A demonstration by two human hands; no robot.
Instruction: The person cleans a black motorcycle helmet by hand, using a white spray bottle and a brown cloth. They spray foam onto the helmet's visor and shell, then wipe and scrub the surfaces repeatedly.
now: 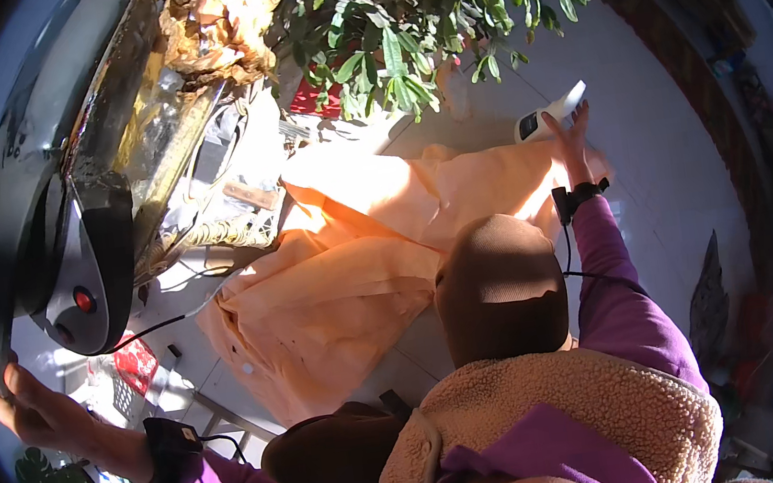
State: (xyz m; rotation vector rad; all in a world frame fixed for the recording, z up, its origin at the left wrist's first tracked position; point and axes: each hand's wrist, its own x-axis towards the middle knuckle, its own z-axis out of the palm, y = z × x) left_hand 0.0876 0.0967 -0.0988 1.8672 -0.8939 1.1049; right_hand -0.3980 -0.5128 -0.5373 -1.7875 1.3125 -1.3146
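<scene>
At far left, left hand (38, 408) pinched the end of a dark strip (1, 351), beside a black-and-grey appliance (71, 266) with a red button (83, 299), at upper right, right hand (571, 143) gripped a white handheld device (560, 110), just beyond peach cloth (343, 281).

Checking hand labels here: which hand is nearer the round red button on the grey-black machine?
Left. The left hand grips a thin black strip below and left of the red button; the right hand is far to its right, holding a white handheld device.
</scene>
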